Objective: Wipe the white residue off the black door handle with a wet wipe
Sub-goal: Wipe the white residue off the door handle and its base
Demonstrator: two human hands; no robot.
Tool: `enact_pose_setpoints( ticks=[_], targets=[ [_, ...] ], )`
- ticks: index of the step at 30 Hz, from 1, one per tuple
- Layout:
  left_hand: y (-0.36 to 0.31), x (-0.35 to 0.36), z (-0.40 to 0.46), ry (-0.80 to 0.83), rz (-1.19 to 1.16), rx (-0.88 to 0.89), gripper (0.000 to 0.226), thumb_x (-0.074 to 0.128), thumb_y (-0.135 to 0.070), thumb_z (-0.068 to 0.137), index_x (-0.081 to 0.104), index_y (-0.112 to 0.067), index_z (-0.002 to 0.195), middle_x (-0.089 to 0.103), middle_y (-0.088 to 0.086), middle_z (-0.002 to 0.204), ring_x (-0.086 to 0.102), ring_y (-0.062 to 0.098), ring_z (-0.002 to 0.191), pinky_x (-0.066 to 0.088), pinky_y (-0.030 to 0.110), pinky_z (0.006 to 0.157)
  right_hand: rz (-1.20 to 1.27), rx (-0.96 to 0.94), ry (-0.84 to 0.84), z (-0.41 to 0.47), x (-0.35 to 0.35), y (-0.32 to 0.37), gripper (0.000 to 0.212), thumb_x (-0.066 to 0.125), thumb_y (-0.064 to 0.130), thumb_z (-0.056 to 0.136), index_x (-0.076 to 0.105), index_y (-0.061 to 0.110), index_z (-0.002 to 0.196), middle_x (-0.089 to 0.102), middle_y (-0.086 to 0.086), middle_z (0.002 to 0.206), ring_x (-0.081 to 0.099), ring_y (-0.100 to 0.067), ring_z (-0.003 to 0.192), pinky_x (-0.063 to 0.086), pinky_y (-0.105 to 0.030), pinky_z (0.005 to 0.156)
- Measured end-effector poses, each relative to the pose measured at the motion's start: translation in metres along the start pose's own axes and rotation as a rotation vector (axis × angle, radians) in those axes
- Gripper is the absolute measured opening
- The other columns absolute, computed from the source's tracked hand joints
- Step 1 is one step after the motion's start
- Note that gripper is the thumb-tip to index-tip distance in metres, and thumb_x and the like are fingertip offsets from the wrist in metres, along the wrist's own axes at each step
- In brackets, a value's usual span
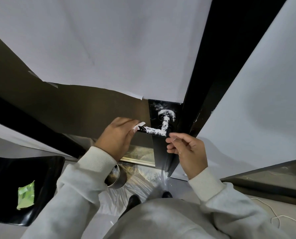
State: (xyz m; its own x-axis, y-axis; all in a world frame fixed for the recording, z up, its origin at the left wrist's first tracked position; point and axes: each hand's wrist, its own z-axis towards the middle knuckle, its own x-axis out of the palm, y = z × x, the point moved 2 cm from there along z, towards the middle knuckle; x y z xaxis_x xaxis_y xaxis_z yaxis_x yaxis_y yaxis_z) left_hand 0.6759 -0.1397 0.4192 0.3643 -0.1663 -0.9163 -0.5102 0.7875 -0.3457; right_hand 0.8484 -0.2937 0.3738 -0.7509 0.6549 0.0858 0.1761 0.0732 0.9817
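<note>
The left hand (117,135) pinches a wet wipe (138,126) against the free end of the black door handle (158,131), still caked white near the door's edge. The right hand (187,149) hovers just below, fingers loosely curled, empty.

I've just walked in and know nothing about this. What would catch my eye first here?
Probably the black door handle in the middle, smeared with white residue along its lever and up its neck. The left hand holds a wet wipe at the lever's free end, while the right hand hovers just below the bend, fingers loosely curled and holding nothing. A bright green packet on a black seat at lower left also stands out.
</note>
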Motion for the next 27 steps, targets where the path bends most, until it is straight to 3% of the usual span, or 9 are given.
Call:
enact_pose_setpoints(
  ticks=[2, 6, 13, 16, 20, 23, 25, 27],
  targets=[
    [-0.005, -0.004, 0.005, 0.023, -0.006, -0.009, 0.045, 0.033, -0.033, 0.102, 0.067, -0.010, 0.121, 0.072, 0.007, 0.109, 0.063, 0.026, 0.099, 0.053, 0.037, 0.087, 0.002, -0.012, 0.008, 0.000, 0.001, 0.002, 0.023, 0.059, -0.002, 0.095, 0.076, 0.012, 0.101, 0.078, -0.006, 0.086, 0.072, -0.022, 0.074, 0.062, -0.040, 0.073],
    [-0.005, -0.014, 0.016, 0.032, -0.120, -0.099, 0.034, 0.037, -0.030, 0.107, 0.069, -0.022, 0.112, 0.075, -0.004, 0.102, 0.070, 0.014, 0.089, 0.053, 0.028, 0.084, -0.004, -0.013, 0.025, 0.002, 0.002, 0.001, 0.024, 0.058, -0.001, 0.096, 0.075, 0.014, 0.101, 0.078, -0.006, 0.087, 0.072, -0.022, 0.075, 0.062, -0.042, 0.075],
    [-0.016, -0.005, 0.024, 0.135, -0.082, -0.106, 0.050, 0.019, -0.048, 0.101, 0.064, -0.030, 0.114, 0.074, -0.005, 0.103, 0.069, 0.021, 0.093, 0.054, 0.040, 0.086, 0.005, -0.011, 0.032, 0.004, 0.003, 0.003, 0.021, 0.060, 0.000, 0.095, 0.075, 0.013, 0.099, 0.078, -0.006, 0.084, 0.071, -0.021, 0.072, 0.062, -0.040, 0.073],
    [-0.023, -0.003, 0.021, 0.156, 0.032, -0.080, 0.056, 0.016, -0.049, 0.100, 0.059, -0.025, 0.126, 0.073, 0.002, 0.098, 0.066, 0.028, 0.092, 0.048, 0.043, 0.091, 0.008, -0.012, 0.043, 0.005, 0.003, 0.001, 0.023, 0.060, -0.001, 0.096, 0.075, 0.015, 0.097, 0.078, -0.008, 0.084, 0.071, -0.021, 0.072, 0.061, -0.038, 0.071],
    [-0.031, -0.007, 0.015, 0.194, 0.067, -0.002, 0.055, 0.024, -0.043, 0.099, 0.058, -0.019, 0.135, 0.070, 0.003, 0.122, 0.061, 0.025, 0.115, 0.032, 0.043, 0.110, 0.023, -0.006, 0.051, 0.005, 0.001, 0.001, 0.025, 0.059, -0.002, 0.096, 0.075, 0.016, 0.095, 0.077, -0.009, 0.084, 0.070, -0.022, 0.071, 0.060, -0.036, 0.070],
    [-0.033, -0.013, 0.011, 0.192, -0.178, -0.059, 0.066, 0.018, -0.046, 0.090, 0.061, -0.023, 0.134, 0.056, -0.010, 0.139, 0.046, 0.003, 0.128, 0.016, 0.023, 0.113, 0.025, -0.006, 0.057, 0.006, 0.001, 0.000, 0.025, 0.059, -0.002, 0.095, 0.075, 0.017, 0.094, 0.077, -0.008, 0.083, 0.070, -0.022, 0.070, 0.059, -0.037, 0.070],
    [-0.034, -0.014, 0.013, 0.183, -0.215, -0.081, 0.065, 0.017, -0.049, 0.093, 0.064, -0.023, 0.131, 0.059, -0.011, 0.135, 0.048, 0.001, 0.124, 0.021, 0.021, 0.109, 0.023, -0.002, 0.061, 0.006, 0.000, 0.001, 0.026, 0.059, -0.003, 0.095, 0.075, 0.017, 0.094, 0.077, -0.008, 0.083, 0.070, -0.021, 0.070, 0.059, -0.036, 0.070],
    [-0.031, -0.014, 0.018, 0.171, -0.149, -0.020, 0.047, 0.034, -0.041, 0.101, 0.069, -0.018, 0.123, 0.069, -0.004, 0.125, 0.062, 0.014, 0.118, 0.034, 0.029, 0.106, 0.020, 0.001, 0.062, 0.006, 0.000, 0.001, 0.025, 0.059, -0.003, 0.096, 0.075, 0.016, 0.094, 0.077, -0.008, 0.083, 0.070, -0.020, 0.070, 0.059, -0.035, 0.069]
  ],
)
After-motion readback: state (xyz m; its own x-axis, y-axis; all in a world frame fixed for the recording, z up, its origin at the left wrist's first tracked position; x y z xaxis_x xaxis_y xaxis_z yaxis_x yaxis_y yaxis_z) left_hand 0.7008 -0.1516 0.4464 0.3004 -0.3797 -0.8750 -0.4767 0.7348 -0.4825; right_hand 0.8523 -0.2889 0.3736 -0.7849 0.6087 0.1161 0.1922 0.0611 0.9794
